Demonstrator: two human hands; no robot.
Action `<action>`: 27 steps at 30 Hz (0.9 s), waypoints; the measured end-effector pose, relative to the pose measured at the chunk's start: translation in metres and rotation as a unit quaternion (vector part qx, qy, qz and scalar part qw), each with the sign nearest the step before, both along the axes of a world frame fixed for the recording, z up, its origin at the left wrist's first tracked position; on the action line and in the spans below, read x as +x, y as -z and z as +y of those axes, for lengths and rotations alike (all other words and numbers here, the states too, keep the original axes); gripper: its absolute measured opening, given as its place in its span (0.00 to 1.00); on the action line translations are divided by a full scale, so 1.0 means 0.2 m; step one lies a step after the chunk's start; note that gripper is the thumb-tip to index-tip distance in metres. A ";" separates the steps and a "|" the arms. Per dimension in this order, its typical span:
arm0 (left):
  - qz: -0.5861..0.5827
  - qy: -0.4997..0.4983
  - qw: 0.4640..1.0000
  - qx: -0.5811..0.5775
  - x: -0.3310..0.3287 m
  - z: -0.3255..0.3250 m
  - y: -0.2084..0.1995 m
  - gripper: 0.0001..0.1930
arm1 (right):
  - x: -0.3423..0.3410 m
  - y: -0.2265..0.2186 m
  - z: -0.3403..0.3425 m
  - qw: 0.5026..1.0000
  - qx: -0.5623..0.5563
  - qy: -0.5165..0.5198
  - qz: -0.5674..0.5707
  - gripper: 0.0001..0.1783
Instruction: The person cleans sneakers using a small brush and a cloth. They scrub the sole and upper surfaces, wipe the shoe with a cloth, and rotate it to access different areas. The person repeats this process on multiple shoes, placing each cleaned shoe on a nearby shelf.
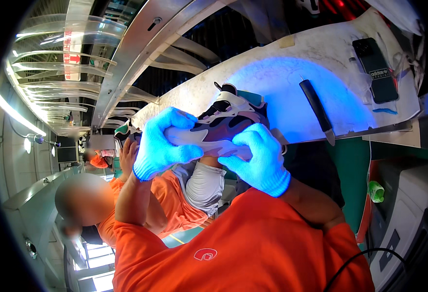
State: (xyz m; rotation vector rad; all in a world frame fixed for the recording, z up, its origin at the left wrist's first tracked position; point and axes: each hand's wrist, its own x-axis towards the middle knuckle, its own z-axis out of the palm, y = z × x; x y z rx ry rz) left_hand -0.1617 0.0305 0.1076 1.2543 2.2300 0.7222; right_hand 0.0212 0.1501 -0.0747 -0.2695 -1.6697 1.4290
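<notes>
A sneaker [228, 124] with dark, white and mauve panels is held sideways in front of me, over the near edge of the bench. My left hand [163, 146], in a knitted glove that glows blue-white, grips its toe end, thumb along the pale sole. On the heel half, my right hand [257, 158], gloved likewise, pinches the sole between thumb and fingers. A teal patch shows at the shoe's heel. Both palms' inner sides are partly hidden by the shoe. To the right of it lies a black-handled knife [316, 104] with a short blade.
Blue light falls on the pale, stained bench top [199, 92]. A dark phone [377, 70] lies at its right end beside clear plastic. At left, a co-worker's bare hand [127, 158] is by another sneaker [126, 132]. A metal rail [126, 63] runs behind; a grey machine [401, 209] stands right.
</notes>
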 end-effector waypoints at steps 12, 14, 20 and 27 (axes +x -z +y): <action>-0.047 0.044 0.998 0.008 -0.15 -0.02 0.04 0.33 | -0.08 -0.01 0.06 0.999 -0.019 -0.028 -0.023 0.31; -0.088 0.026 0.996 0.006 -0.21 -0.03 0.08 0.34 | -0.10 0.00 0.06 0.998 -0.035 -0.037 -0.048 0.34; -0.100 0.024 0.988 -0.113 -0.24 0.06 0.00 0.43 | -0.16 0.03 0.07 0.997 0.025 -0.025 -0.065 0.38; 0.023 0.033 0.892 -0.451 -0.20 0.39 0.06 0.44 | -0.20 0.02 0.01 0.989 0.038 -0.042 -0.138 0.41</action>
